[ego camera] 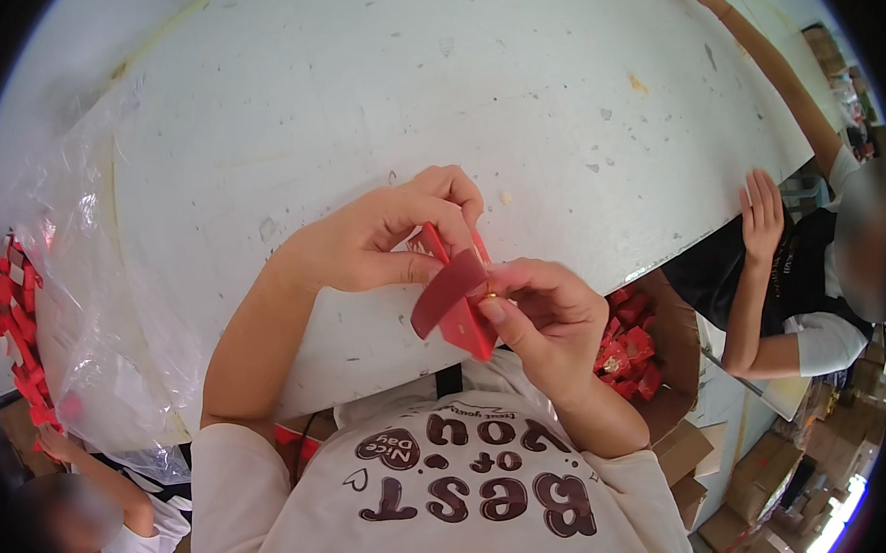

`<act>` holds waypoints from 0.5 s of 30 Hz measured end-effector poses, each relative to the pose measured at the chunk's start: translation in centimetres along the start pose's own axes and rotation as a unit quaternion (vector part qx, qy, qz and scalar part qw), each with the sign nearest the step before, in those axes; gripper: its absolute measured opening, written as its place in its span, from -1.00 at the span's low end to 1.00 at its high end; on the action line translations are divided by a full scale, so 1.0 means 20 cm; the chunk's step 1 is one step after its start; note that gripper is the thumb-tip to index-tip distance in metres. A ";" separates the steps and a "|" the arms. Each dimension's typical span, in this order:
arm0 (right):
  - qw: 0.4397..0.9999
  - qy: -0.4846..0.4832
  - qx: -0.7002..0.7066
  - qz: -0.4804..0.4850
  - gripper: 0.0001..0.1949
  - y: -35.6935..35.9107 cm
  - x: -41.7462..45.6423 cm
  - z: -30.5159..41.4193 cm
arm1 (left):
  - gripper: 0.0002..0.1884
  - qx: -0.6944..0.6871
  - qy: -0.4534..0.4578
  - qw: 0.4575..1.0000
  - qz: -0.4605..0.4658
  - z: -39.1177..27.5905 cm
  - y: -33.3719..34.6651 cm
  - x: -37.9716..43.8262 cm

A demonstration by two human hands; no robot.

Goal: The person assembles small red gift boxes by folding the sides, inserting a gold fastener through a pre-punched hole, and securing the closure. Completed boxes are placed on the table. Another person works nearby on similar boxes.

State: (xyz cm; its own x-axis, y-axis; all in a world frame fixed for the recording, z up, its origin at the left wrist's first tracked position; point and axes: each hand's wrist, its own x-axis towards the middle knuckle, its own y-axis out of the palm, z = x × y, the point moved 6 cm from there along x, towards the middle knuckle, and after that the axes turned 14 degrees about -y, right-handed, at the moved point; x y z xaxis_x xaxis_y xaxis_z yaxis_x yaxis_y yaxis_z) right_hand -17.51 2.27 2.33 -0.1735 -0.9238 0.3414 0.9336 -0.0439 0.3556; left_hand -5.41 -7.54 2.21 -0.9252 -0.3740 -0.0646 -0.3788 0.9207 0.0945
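A small red box or case (472,330) is held between my two hands above the white tabletop, tilted. My left hand (374,235) grips its upper part, the thumb in front and the fingers behind it. A darker red flap (448,295) stands out from the case towards me. My right hand (557,320) pinches a small gold-coloured piece (491,294) at the side of the case between thumb and forefinger. Whether this piece is attached to the case, I cannot tell. My fingers hide part of the case.
Right of me, a cardboard box (676,349) holds many red pieces (627,346). Clear plastic sheeting (102,319) covers the table's left side, with a red heap (16,322) beyond. Co-workers sit at right, one arm (780,76) across the table, and at lower left (130,504).
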 end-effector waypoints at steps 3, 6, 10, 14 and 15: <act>0.998 0.028 0.056 0.022 -0.78 0.06 0.00 -0.03 | -0.97 -0.052 -0.022 0.994 0.097 0.02 -0.03 0.00; 0.992 0.036 0.099 0.064 -0.77 0.09 0.00 -0.07 | -0.94 -0.071 -0.017 0.981 0.180 0.01 -0.03 -0.02; 0.982 0.131 0.120 0.061 -0.81 0.12 -0.01 -0.07 | -0.88 -0.079 0.036 0.973 0.215 0.03 -0.03 -0.03; 0.989 0.058 0.052 0.123 -0.84 0.14 0.02 -0.04 | -0.88 -0.092 0.009 0.972 0.214 0.04 -0.02 -0.03; 0.989 0.029 0.022 0.143 -0.85 0.14 0.03 -0.03 | -0.88 -0.092 0.001 0.973 0.214 0.04 -0.02 -0.02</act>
State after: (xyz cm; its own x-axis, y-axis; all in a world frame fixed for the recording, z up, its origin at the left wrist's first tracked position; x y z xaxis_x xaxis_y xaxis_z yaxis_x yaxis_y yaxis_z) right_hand -14.76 1.32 3.10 0.1144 -0.9163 0.3839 0.9275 0.2369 0.2892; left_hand -4.81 -7.70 1.49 -0.9990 0.0384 0.0211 0.0429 0.9564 0.2890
